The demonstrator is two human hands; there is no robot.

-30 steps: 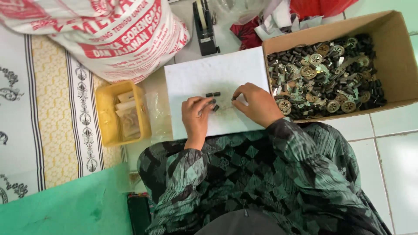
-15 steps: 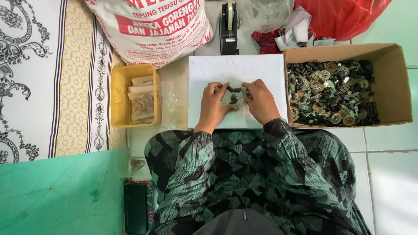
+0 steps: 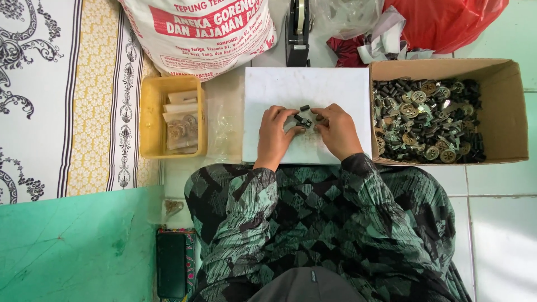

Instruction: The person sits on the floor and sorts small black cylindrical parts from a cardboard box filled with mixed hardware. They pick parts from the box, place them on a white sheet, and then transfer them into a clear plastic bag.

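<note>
Both hands rest on a white board [image 3: 335,84] in front of me. My left hand [image 3: 275,134] pinches a small black part [image 3: 302,120] between thumb and fingers. My right hand [image 3: 335,130] meets it from the right, its fingertips closed on the same small dark parts. Another small black piece [image 3: 305,108] lies loose on the board just above the fingers. What sits under the right fingers is hidden.
A cardboard box [image 3: 506,112] of several small metal and black parts stands right of the board. A yellow tray [image 3: 146,120] with small filled bags stands left. A large printed sack [image 3: 201,33], a black tape dispenser [image 3: 297,31] and a red bag [image 3: 447,22] lie behind.
The view has shifted, so the board now sits more central. My hands have come together at the board's middle, fingertips meeting on the small black parts.
</note>
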